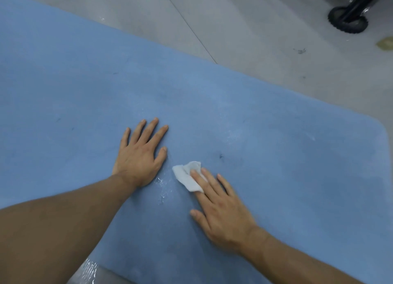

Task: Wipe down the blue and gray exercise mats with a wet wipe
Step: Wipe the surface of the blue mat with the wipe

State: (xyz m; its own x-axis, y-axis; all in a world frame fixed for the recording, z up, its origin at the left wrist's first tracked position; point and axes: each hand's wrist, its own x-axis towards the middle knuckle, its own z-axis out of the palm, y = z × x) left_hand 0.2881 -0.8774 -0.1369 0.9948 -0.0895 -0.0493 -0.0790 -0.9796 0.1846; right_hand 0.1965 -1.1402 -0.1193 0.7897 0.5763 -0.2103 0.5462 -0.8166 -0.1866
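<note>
The right hand (223,211), grip flat and uncurled, is pressing the wet wipe (187,177) onto the blue mat (276,124) just beside the flat left hand (139,156).

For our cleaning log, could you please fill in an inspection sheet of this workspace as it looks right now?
Surface: blue mat lies flat on the floor; a wet streak glistens between the hands.
Job's things: white wet wipe, crumpled, on the mat, partly under the right hand; no gray mat in view.
Clutter: a small dark speck on the mat beyond the wipe.
Hands: left hand rests flat on the mat, fingers spread; right hand presses the wipe with straight fingers.
Cables: nothing seen.
Surroundings: gray floor, a black wheel at top right, a yellowish stain at the right edge.
</note>
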